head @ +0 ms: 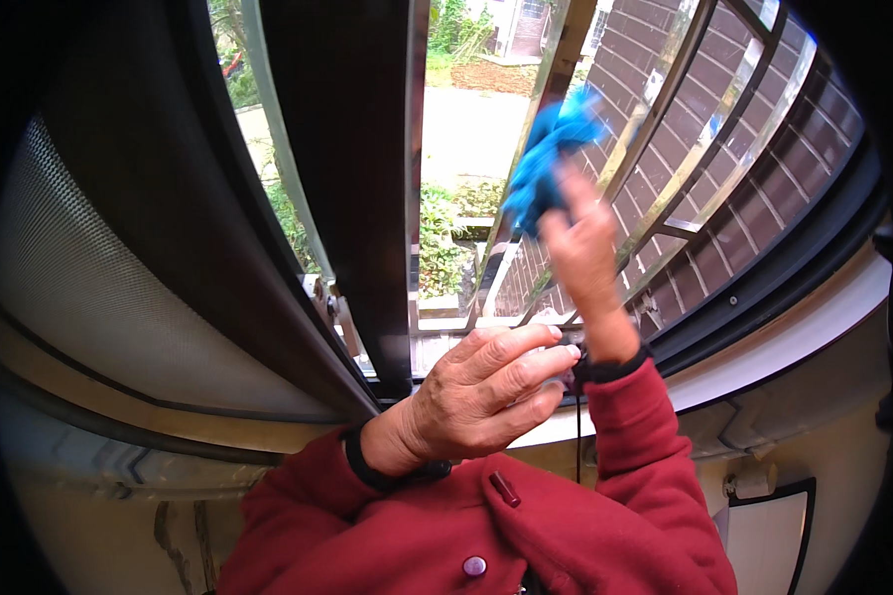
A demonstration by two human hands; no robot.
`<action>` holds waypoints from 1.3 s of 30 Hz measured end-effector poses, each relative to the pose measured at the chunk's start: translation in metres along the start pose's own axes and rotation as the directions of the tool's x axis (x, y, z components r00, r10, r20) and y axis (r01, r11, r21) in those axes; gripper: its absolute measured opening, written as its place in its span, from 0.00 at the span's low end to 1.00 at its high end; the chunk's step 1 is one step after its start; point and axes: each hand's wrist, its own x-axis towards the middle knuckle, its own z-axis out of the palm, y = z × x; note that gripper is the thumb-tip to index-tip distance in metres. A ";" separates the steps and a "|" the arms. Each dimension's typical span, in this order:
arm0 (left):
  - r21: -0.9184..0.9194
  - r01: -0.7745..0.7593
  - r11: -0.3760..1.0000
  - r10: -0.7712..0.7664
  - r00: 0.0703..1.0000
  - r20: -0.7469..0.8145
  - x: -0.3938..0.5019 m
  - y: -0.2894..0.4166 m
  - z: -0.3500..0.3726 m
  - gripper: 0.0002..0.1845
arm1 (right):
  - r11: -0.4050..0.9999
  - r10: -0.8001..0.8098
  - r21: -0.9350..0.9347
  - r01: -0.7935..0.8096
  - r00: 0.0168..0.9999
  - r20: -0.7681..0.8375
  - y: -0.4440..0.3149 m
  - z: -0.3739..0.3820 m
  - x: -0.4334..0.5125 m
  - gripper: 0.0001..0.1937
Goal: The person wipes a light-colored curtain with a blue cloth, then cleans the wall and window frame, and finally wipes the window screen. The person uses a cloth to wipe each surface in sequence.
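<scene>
A blue cloth (554, 160), blurred by motion, is gripped in my right hand (584, 249), which is stretched out through the window opening. The cloth lies against or just in front of a shiny metal bar (558, 67) of the window grille; whether they touch, I cannot tell. Closer to my chest, my left hand (484, 394) is raised with its back towards me and its fingers half bent, pointing right. Its palm is hidden, so I cannot see if it holds anything. Black bands circle both wrists at the red sleeves.
On the left stand a dark window frame (342, 149) and an insect screen (97, 275). More grille bars and a brown brick wall (744, 245) are at the right. A pale sill (774, 364) curves below the opening. Plants (439, 245) grow outside.
</scene>
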 end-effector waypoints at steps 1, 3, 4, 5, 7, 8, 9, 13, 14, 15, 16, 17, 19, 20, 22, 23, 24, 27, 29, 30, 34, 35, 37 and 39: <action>-0.002 0.018 1.000 -0.018 0.998 -0.057 -0.001 0.000 -0.002 0.07 | 0.954 -0.146 -0.266 0.140 0.989 -0.005 0.000 0.011 -0.009 0.27; 0.011 0.030 0.999 -0.029 0.997 -0.075 -0.003 -0.001 -0.006 0.08 | 0.951 -0.068 -0.295 0.094 0.993 0.095 0.005 0.018 -0.028 0.26; -0.009 0.063 0.998 -0.064 0.990 -0.126 -0.004 -0.002 -0.007 0.11 | 0.998 0.065 0.001 -0.067 0.978 0.199 0.011 0.018 -0.033 0.25; -0.023 0.100 0.995 -0.102 0.986 -0.135 -0.005 -0.002 -0.007 0.11 | 0.917 0.262 0.185 -0.352 0.885 0.386 0.014 0.019 -0.040 0.25; -0.035 0.098 0.995 -0.101 0.990 -0.097 -0.004 -0.003 -0.005 0.11 | 0.985 0.036 0.167 -0.048 0.997 0.072 0.015 0.027 -0.044 0.27; -0.051 0.067 0.996 -0.071 0.994 -0.088 -0.004 -0.001 -0.002 0.10 | 0.995 -0.018 0.097 0.016 1.000 0.017 0.016 0.035 -0.048 0.27; -0.082 0.043 0.996 -0.052 0.992 -0.116 -0.003 0.000 0.001 0.09 | 1.000 0.023 0.018 -0.021 0.993 -0.113 0.018 0.042 -0.048 0.28; -0.066 0.009 0.998 -0.016 0.994 -0.109 -0.003 0.003 0.008 0.08 | 0.959 0.137 0.163 -0.231 0.885 0.446 0.018 0.069 -0.058 0.19; -0.063 0.019 0.998 -0.026 0.994 -0.103 -0.004 0.003 0.007 0.08 | 0.950 0.134 0.157 -0.270 0.807 0.575 0.020 0.070 -0.059 0.17; -0.055 0.027 0.998 -0.033 0.993 -0.111 -0.006 0.002 0.006 0.08 | 0.935 0.094 0.184 -0.303 0.712 0.696 0.023 0.070 -0.065 0.17; -0.065 0.058 0.996 -0.066 0.990 -0.127 -0.008 0.000 0.005 0.08 | 0.918 0.079 0.164 -0.361 0.571 0.817 0.029 0.070 -0.064 0.17; -0.043 0.110 0.993 -0.113 0.990 -0.086 -0.012 -0.003 0.003 0.09 | 0.913 0.150 0.168 -0.372 0.689 0.709 0.036 0.064 -0.069 0.16; 0.070 0.226 0.972 -0.226 0.974 -0.008 -0.018 -0.009 0.004 0.12 | 0.899 0.208 0.291 -0.328 0.903 0.376 0.055 0.059 -0.069 0.17; 0.101 0.314 0.944 -0.318 0.948 0.019 -0.021 -0.011 0.008 0.16 | 0.905 0.258 0.285 -0.316 0.940 0.223 0.062 0.064 -0.072 0.19; 0.167 0.440 0.882 -0.456 0.887 0.070 -0.030 -0.017 0.017 0.21 | 0.981 0.141 0.140 -0.135 0.989 -0.037 0.075 0.067 -0.077 0.24; 0.199 0.487 0.850 -0.512 0.853 0.100 -0.034 -0.019 0.023 0.23 | 0.998 -0.038 -0.060 0.037 0.999 -0.022 0.080 0.071 -0.078 0.25; 0.205 0.513 0.834 -0.544 0.827 0.142 -0.040 -0.021 0.029 0.27 | 0.992 -0.094 -0.071 0.106 0.983 0.156 0.082 0.070 -0.084 0.24; 0.299 0.557 0.775 -0.622 0.756 0.203 -0.059 -0.028 0.047 0.33 | 0.881 0.426 -0.108 -0.460 0.674 0.604 0.081 0.068 -0.095 0.21; 0.280 0.572 0.771 -0.625 0.764 0.162 -0.071 -0.032 0.060 0.35 | 0.840 0.452 0.237 -0.489 0.870 0.195 0.082 0.052 -0.095 0.18; 0.263 0.591 0.763 -0.636 0.760 0.137 -0.077 -0.032 0.068 0.36 | 0.889 0.386 0.272 -0.368 0.922 -0.014 0.083 0.046 -0.095 0.21; 0.258 0.626 0.736 -0.653 0.757 0.028 -0.093 -0.043 0.098 0.39 | 0.997 0.041 -0.058 -0.057 0.967 -0.252 0.086 0.032 -0.098 0.24; 0.281 0.615 0.737 -0.654 0.754 0.065 -0.096 -0.046 0.105 0.39 | 0.990 0.042 -0.133 -0.049 0.998 -0.053 0.090 0.030 -0.098 0.24; 0.338 0.625 0.704 -0.706 0.668 0.235 -0.100 -0.051 0.115 0.39 | 0.890 0.429 -0.083 -0.449 0.758 0.491 0.095 0.037 -0.110 0.19; 0.474 0.706 0.527 -0.757 0.135 0.640 -0.103 -0.054 0.121 0.36 | 0.660 0.688 -0.084 -0.746 0.557 0.466 0.105 0.042 -0.121 0.16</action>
